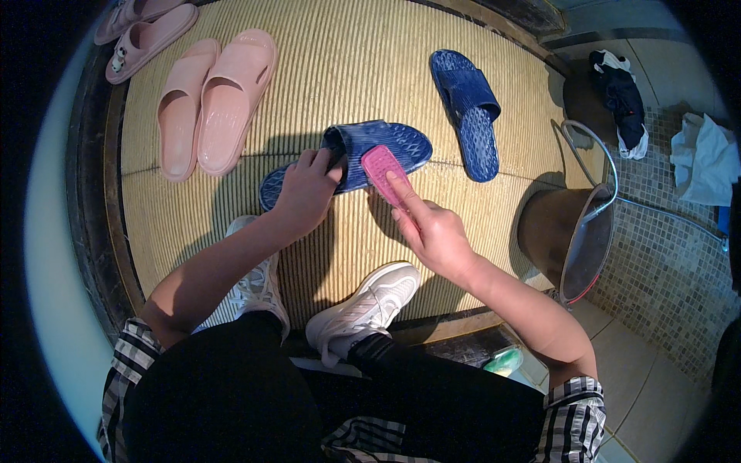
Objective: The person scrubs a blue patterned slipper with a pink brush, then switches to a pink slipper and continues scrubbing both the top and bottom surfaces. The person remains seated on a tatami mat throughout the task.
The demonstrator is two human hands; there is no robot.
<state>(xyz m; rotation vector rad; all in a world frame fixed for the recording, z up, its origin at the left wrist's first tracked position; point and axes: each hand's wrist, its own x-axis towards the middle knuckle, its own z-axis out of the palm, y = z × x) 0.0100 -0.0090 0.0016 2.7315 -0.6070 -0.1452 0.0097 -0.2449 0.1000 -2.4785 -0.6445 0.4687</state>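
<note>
A blue slipper with a ribbed strap lies sideways in front of me, its toe to the right. My left hand grips it at the strap opening, with the fingers partly tucked inside and hidden. In my right hand is a pink scrubbing brush, held by its near end between thumb and fingers. The brush overlaps the right side of the strap; its underside is hidden, so firm contact cannot be made out. The matching blue slipper lies wet-looking on the mat, farther right.
Two pink slippers rest on the ribbed yellow mat at the left, with another pink pair behind. To the right stands a brown bucket with a hose over its rim. Dark clothing and white cloth lie beyond.
</note>
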